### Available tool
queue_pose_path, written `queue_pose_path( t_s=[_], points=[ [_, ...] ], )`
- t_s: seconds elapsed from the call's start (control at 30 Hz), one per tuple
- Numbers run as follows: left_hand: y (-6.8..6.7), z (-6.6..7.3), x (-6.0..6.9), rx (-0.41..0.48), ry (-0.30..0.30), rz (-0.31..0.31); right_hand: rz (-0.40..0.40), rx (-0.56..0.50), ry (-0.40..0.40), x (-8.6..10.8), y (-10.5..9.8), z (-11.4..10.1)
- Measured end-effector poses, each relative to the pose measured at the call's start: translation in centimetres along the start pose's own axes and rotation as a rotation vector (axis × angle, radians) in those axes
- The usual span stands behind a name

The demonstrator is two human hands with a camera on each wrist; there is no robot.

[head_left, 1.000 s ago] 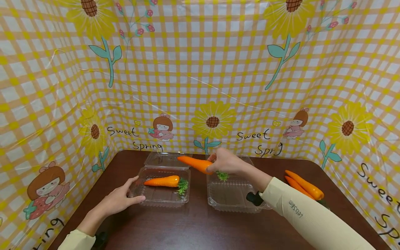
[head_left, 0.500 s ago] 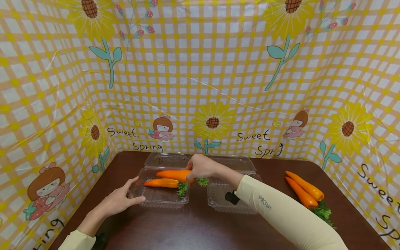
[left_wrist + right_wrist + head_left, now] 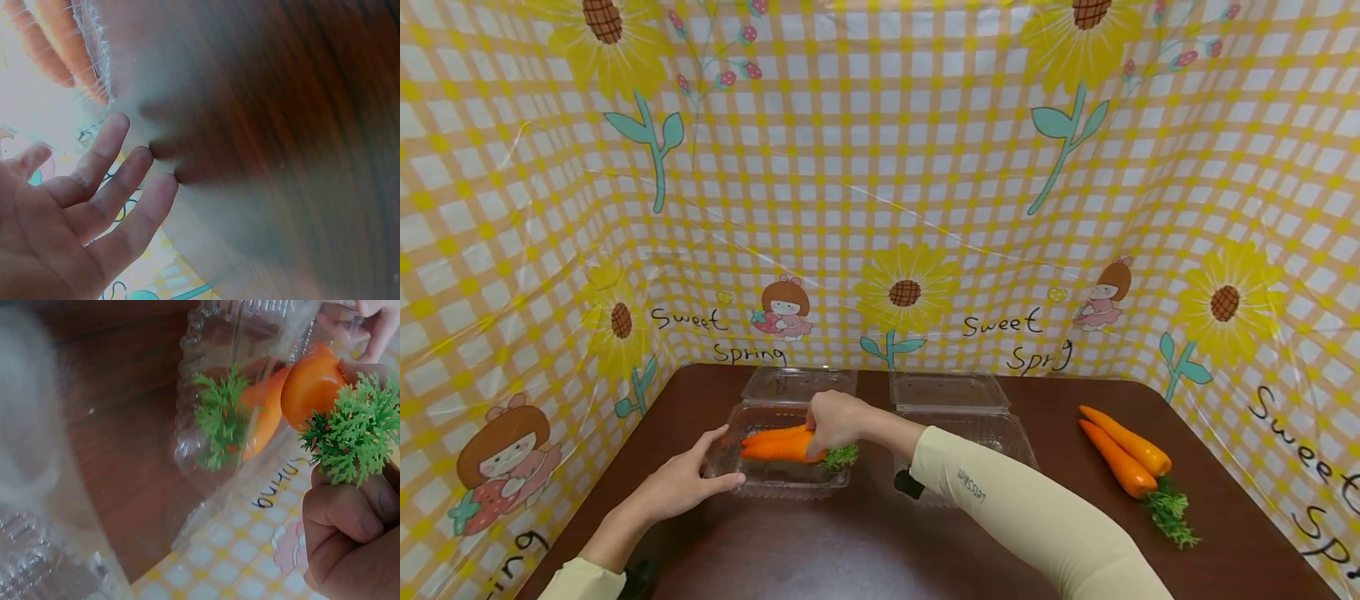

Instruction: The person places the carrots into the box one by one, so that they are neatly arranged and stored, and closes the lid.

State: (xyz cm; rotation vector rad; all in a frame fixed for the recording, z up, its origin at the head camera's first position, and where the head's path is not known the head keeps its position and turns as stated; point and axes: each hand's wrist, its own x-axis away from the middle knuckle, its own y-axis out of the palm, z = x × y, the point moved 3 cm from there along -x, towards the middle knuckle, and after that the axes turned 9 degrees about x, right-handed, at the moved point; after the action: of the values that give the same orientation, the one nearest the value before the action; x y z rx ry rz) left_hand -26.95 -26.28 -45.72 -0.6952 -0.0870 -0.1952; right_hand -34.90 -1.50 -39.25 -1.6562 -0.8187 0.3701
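Two carrots lie side by side at the left clear plastic container [image 3: 805, 492], leafy ends to the right. My right hand [image 3: 838, 421] grips one carrot [image 3: 309, 394] near its green top, thumb in front and fingers behind. The other carrot [image 3: 265, 415] shows behind the container wall in the right wrist view. My left hand [image 3: 677, 483] stands at the container's left side with fingers spread and straight, thumb by the front left corner. Whether it presses the plastic I cannot tell. In the left wrist view, that hand's fingers [image 3: 134, 178] hold nothing.
Another clear container [image 3: 992, 425] stands to the right with its lid [image 3: 951, 390] folded back, partly behind my right forearm. Two more carrots [image 3: 1120, 450] lie on the brown table [image 3: 820, 550] at the right. Checkered cloth [image 3: 970, 183] walls the back and sides.
My right hand has carried its carrot left and down, from above the gap between the containers into the left container beside the other carrot. My left hand has stayed in place.
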Motion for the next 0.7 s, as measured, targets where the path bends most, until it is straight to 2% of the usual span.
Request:
queue_pose_path(
  t_s=[0.27, 0.53, 0.7],
  points=[
    [0.0, 0.2, 0.2, -0.01, -0.015, 0.007, -0.05, 0.086, -0.002, -1.1, 1.6, -1.0],
    [-0.1, 0.1, 0.2, -0.034, -0.014, 0.012, -0.093, 0.157, 0.086, -1.4, 2.9, -0.8],
    [0.0, 0.0, 0.1, -0.026, -0.013, 0.004, -0.091, 0.167, 0.088, -1.4, 3.0, -0.9]
  ],
)
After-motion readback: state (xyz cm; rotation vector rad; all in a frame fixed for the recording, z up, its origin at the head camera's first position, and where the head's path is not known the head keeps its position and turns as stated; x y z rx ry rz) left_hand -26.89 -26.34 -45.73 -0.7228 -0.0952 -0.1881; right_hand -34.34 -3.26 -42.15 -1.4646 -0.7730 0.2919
